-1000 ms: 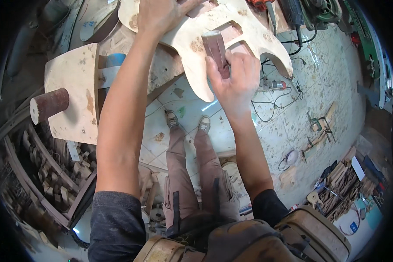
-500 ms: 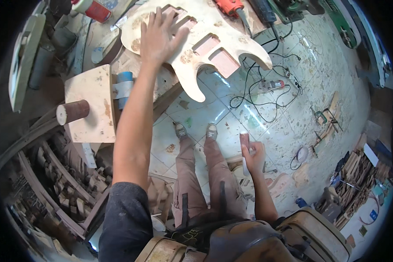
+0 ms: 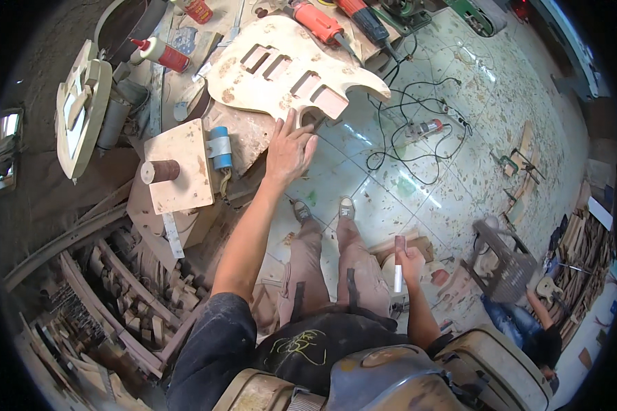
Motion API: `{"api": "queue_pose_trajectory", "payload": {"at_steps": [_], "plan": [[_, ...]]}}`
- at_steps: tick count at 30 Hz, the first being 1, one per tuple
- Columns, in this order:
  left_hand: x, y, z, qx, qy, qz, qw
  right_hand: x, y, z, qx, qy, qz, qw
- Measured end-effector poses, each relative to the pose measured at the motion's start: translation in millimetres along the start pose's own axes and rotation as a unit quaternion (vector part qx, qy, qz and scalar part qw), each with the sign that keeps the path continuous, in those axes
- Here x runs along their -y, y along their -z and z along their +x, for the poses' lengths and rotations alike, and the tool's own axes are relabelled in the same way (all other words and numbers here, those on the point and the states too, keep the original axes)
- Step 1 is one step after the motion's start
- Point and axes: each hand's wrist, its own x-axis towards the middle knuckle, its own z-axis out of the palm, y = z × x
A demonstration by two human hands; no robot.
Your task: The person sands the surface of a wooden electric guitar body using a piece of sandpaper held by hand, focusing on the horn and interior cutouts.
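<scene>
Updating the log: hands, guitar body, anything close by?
Left hand open at guitar body. Right hand gripping brown-and-white rod, away from body. Orange power tool beside body.

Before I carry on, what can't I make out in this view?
All in the head view:
- Near horn of the guitar body: largely covered by the left hand.
- Right hand's fingertips: hidden behind the brown-and-white stick.
- Red container: cut off by the top edge.
- White-and-red bottle: label print too small.
</scene>
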Motion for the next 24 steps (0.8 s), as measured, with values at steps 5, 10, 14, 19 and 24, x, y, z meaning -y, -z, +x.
{"api": "queue_pose_trajectory", "payload": {"at_steps": [5, 10, 14, 19, 24], "plan": [[5, 17, 13, 0.015, 0.082, -0.053, 0.995, -22, 31, -34, 0.002, 0.0, -0.142, 0.99], [11, 2, 11, -0.037, 0.075, 0.033, 0.996, -49, 35, -79, -0.015, -0.064, -0.222, 0.973], [3, 6, 17, -0.007, 0.066, 0.047, 0.997, -67, 22, -112, -0.016, -0.011, -0.18, 0.983], [15, 7, 14, 0.027, 0.015, 0.045, 0.999, -33, 4, -147, -0.005, -0.044, -0.208, 0.977], [13, 2, 17, -0.026, 0.059, 0.025, 0.998, -28, -2, -166, -0.045, -0.018, -0.204, 0.978]]}}
